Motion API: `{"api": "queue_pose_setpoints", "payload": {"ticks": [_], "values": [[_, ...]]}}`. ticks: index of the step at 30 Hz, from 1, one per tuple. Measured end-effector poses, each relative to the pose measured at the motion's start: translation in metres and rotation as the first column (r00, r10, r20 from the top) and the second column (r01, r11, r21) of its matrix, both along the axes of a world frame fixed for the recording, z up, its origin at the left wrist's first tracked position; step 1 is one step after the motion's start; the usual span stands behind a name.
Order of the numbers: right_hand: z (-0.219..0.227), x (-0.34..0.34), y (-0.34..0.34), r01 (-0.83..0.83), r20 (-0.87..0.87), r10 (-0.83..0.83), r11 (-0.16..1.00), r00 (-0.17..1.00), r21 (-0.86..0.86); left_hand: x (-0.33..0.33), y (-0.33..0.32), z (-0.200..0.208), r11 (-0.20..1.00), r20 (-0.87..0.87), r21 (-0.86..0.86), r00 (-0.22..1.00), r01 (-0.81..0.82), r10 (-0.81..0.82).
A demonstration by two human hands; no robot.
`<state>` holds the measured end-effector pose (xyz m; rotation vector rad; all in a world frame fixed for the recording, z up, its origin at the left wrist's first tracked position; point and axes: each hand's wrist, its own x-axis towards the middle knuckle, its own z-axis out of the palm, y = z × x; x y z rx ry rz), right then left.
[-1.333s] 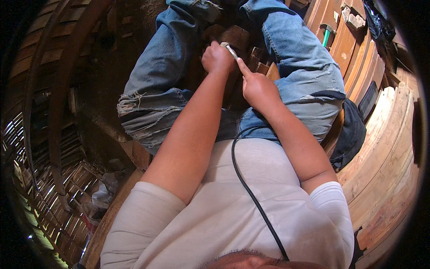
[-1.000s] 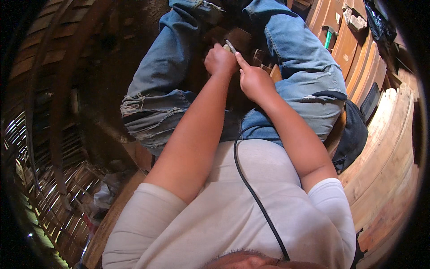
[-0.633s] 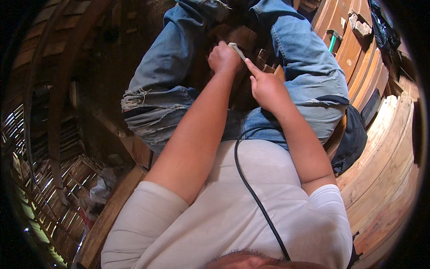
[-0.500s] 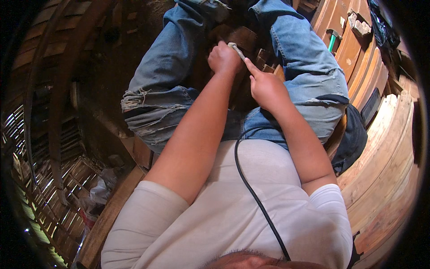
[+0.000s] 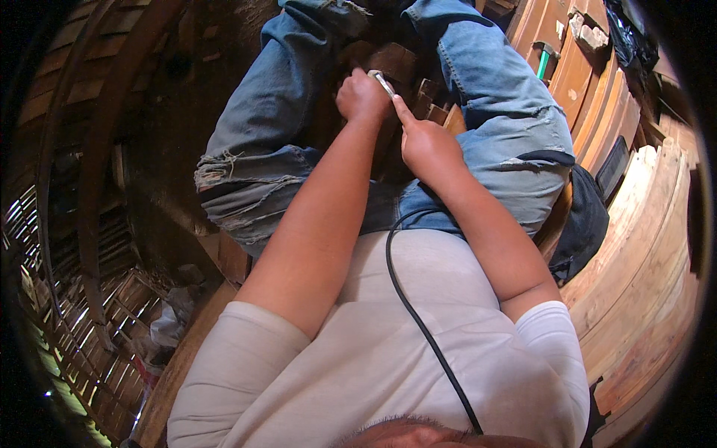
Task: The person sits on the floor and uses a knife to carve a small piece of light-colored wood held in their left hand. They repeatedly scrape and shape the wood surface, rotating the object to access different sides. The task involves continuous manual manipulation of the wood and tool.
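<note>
Between my knees, my left hand (image 5: pixel 363 97) is closed in a fist; whatever it grips is hidden by its fingers. A slim, pale, stick-like tool (image 5: pixel 384 83) slants from the left fist toward my right hand (image 5: pixel 431 148). Its exact kind cannot be made out. My right hand is curled, with the index finger stretched out along the tool's near end. Just beyond the hands sits a dark brown, rounded piece (image 5: pixel 393 62), partly in shadow. Small wood blocks (image 5: pixel 427 93) lie right of the fists.
Long wooden boards (image 5: pixel 627 231) line the right side. A green-handled hammer (image 5: pixel 544 63) and a pale chunk (image 5: pixel 590 33) rest on planks at the upper right. A black cable (image 5: pixel 422 328) runs down my shirt. A wooden beam (image 5: pixel 190 351) and clear plastic (image 5: pixel 167 325) lie at left.
The whole view has shifted slightly left. Both hands stay together; the right index fingertip has come a little closer to the left fist, and less of the tool shows between them.
</note>
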<state>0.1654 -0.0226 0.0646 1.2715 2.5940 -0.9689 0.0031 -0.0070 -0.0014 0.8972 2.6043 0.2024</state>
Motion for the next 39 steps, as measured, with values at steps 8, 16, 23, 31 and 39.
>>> {"api": "queue_pose_setpoints", "payload": {"ticks": [8, 16, 23, 31, 39], "values": [[-0.009, -0.003, 0.0, 0.039, -0.028, -0.038, 0.999, 0.999, 0.021, 0.0, 0.003, 0.006, 1.0, 0.02, -0.024, 1.0, -0.015, 0.016], [-0.001, -0.006, 0.014, 0.118, -0.056, -0.122, 0.99, 0.991, -0.079, -0.001, 0.003, 0.006, 0.997, 0.048, -0.062, 0.998, -0.046, 0.049], [-0.012, 0.017, 0.05, 0.338, -0.33, -0.425, 0.895, 0.843, -0.291, 0.005, 0.001, 0.012, 0.998, 0.036, -0.047, 0.999, -0.03, 0.032], [-0.046, 0.008, 0.054, 0.312, -0.284, -0.478, 0.824, 0.831, -0.474, -0.015, -0.021, 0.011, 0.991, 0.087, 0.007, 0.988, 0.131, -0.131], [-0.028, 0.008, 0.062, 0.252, -0.331, -0.587, 0.696, 0.739, -0.673, -0.025, -0.052, 0.129, 0.988, 0.48, -0.023, 0.869, 0.15, -0.121]]}}
